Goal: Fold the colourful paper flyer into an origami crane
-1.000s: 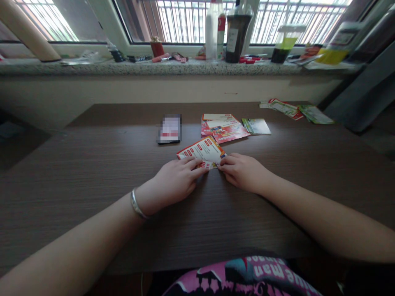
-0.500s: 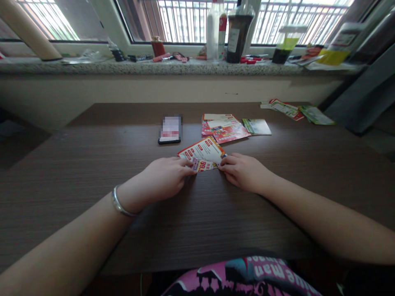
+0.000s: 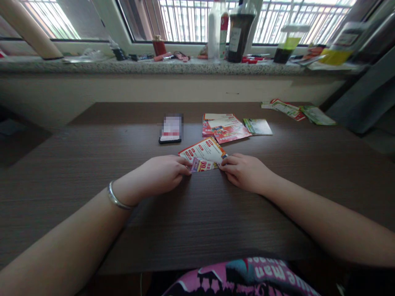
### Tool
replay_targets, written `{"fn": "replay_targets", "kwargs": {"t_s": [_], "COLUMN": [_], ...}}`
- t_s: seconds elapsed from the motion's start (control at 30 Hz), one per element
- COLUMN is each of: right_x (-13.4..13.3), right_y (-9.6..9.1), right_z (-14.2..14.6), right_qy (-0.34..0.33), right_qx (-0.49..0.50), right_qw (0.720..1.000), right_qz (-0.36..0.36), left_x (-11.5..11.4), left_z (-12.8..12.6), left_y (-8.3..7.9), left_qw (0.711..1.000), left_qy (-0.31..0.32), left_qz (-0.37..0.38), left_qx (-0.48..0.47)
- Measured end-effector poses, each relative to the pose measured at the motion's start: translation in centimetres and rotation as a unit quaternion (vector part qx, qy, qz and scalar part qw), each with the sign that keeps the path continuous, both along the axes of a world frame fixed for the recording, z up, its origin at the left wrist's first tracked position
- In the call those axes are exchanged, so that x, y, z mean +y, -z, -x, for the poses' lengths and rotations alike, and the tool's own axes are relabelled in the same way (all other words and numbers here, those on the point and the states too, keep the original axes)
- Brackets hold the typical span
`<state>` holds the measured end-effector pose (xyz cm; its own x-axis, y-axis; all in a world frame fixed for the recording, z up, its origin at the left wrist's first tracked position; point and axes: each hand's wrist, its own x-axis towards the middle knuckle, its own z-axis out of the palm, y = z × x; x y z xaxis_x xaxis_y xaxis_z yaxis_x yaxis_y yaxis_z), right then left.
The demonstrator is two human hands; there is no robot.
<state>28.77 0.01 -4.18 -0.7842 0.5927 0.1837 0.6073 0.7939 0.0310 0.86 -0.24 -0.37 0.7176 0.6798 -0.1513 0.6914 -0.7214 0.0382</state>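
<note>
Head view, leaflet: red-and-white leaflet (image 3: 203, 155) lies on the table (image 3: 92, 156), dead centre between both hands.
Left hand (image 3: 157, 176): fingers curled tight, nipping its near-left corner.
Right hand (image 3: 247, 172): fingertips closed on the right corner.
Hard to read: leaflet print too small; phone (image 3: 170, 129) screen blurred.

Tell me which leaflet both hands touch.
The red-and-white leaflet nearest the person: left hand and right hand touch its near corners. Others lie farther back, untouched.

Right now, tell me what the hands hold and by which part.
Both hold one leaflet on the table: the left hand at its near left corner, the right hand at its near right corner.
</note>
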Motion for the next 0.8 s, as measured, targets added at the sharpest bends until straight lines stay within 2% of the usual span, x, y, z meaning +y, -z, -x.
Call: {"fn": "replay_targets", "kwargs": {"t_s": [0.2,0.3,0.4,0.6,0.8], "right_x": [0.0,-0.1,-0.1,0.6,0.5], "right_y": [0.1,-0.1,-0.2,0.4,0.3], "right_z": [-0.1,0.0,0.1,-0.3,0.1], "right_qy": [-0.01,0.016,0.036,-0.047,-0.043], "right_qx": [0.001,-0.019,-0.03,0.011,0.019], "right_qw": [1.0,1.0,0.999,0.999,0.999], "right_qz": [-0.01,-0.009,-0.015,0.007,0.02], "left_x": [1.1,1.2,1.0,0.3,-0.3], "left_z": [1.1,1.2,0.7,-0.7,-1.9], "left_y": [0.2,0.7,1.3,1.9,2.7], "left_qw": [0.998,0.997,0.996,0.993,0.988], "left_qy": [0.014,0.03,0.039,0.066,0.074], "left_qz": [0.045,0.04,0.007,-0.059,-0.124], "left_qx": [-0.03,-0.053,-0.086,-0.079,-0.046]}}
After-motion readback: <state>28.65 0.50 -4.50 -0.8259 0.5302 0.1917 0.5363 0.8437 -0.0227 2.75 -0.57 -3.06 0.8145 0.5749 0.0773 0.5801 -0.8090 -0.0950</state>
